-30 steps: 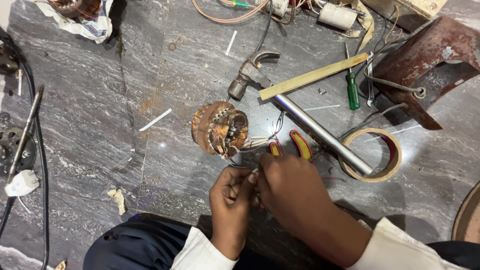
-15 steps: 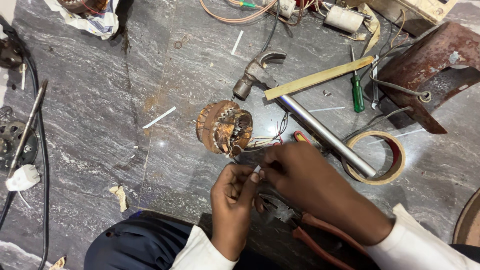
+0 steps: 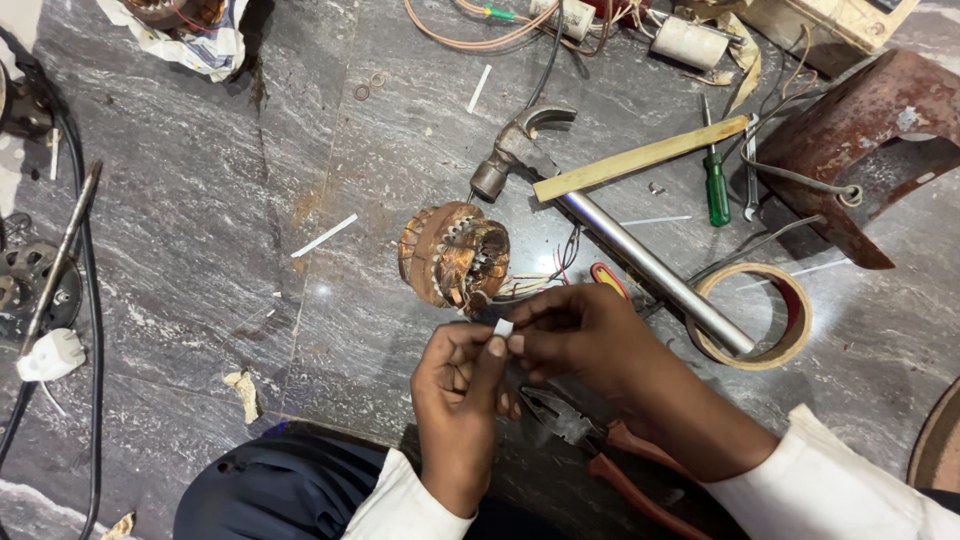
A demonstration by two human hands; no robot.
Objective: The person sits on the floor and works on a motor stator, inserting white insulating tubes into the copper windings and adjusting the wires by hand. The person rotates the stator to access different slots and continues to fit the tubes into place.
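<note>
on the grey stone floor, from the head view, a small white sleeve piece (image 3: 503, 327) is pinched between the fingertips of the left hand (image 3: 462, 385) and the right hand (image 3: 585, 335), both closed on it. just beyond them a copper-wound stator (image 3: 455, 255) is seen, its wires (image 3: 535, 283) trailing toward the hands. red-handled pliers (image 3: 600, 450) are laid beneath the right wrist, a steel-handled hammer (image 3: 610, 235) just beside.

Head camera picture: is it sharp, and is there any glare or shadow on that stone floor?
Head view: mostly sharp, both hands, left hand and right hand, crisp; small bright glare spot on the stone floor beside the copper-wound motor core; soft shadow under the hammer; edges slightly bowed.
</note>
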